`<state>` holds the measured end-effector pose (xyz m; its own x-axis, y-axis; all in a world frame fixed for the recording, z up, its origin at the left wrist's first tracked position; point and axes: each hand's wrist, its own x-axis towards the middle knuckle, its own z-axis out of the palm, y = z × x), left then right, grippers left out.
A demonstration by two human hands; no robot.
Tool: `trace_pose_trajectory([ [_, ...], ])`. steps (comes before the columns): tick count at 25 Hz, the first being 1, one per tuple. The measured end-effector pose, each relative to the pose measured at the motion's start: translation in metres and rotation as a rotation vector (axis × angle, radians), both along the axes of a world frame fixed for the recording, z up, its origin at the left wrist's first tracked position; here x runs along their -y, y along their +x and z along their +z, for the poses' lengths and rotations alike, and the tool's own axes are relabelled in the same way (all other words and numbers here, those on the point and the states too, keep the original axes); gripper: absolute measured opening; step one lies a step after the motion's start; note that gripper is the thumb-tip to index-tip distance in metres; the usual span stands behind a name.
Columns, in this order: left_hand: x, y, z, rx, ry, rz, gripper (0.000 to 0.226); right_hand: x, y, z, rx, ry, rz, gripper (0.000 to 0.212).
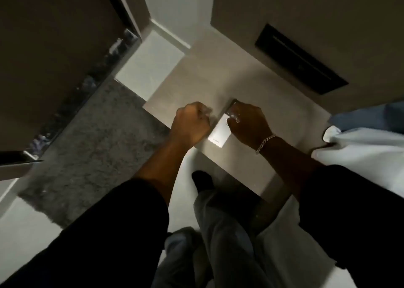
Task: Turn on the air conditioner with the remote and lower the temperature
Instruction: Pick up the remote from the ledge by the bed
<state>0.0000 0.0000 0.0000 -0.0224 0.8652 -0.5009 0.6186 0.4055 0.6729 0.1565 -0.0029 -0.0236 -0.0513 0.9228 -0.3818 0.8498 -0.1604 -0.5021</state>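
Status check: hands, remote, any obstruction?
Right hand closed on the white remote above the side table. Left hand fisted beside it, empty. Nothing in the way.

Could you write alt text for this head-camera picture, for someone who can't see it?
Seen from above, a person's right hand closes around a white remote over a pale tabletop, while the left hand is a loose fist beside it. Dark sleeves, a wrist bracelet and a grey rug show in dim light.
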Motion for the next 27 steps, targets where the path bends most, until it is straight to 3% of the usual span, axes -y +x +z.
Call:
trace_pose_trajectory([
  [4, -0.001, 0.042, -0.062, 0.048, -0.161, 0.001, 0.035, 0.012, 0.016, -0.059, -0.038, -0.168, -0.455, 0.034],
  [8, -0.012, 0.064, -0.093, 0.053, -0.147, 0.097, 0.022, 0.017, 0.001, -0.099, -0.163, -0.144, -0.598, 0.041],
  [11, -0.02, 0.059, -0.105, 0.102, -0.214, 0.235, 0.026, 0.017, -0.009, -0.11, -0.231, -0.102, -0.676, 0.043],
  [14, -0.018, 0.04, -0.106, 0.179, -0.301, 0.366, 0.026, 0.015, -0.019, -0.104, -0.242, -0.085, -0.6, 0.034],
  [17, -0.009, 0.013, -0.084, 0.275, -0.303, 0.553, 0.025, 0.002, -0.048, -0.074, -0.376, -0.085, -0.548, 0.026],
  [22, -0.007, -0.052, -0.006, 0.428, -0.098, 0.785, 0.029, -0.026, -0.13, 0.002, -0.508, -0.005, -0.41, 0.026],
  [27, 0.009, -0.169, 0.125, 0.458, 0.201, 0.886, 0.024, -0.033, -0.239, 0.128, -0.722, -0.027, -0.145, 0.023],
])
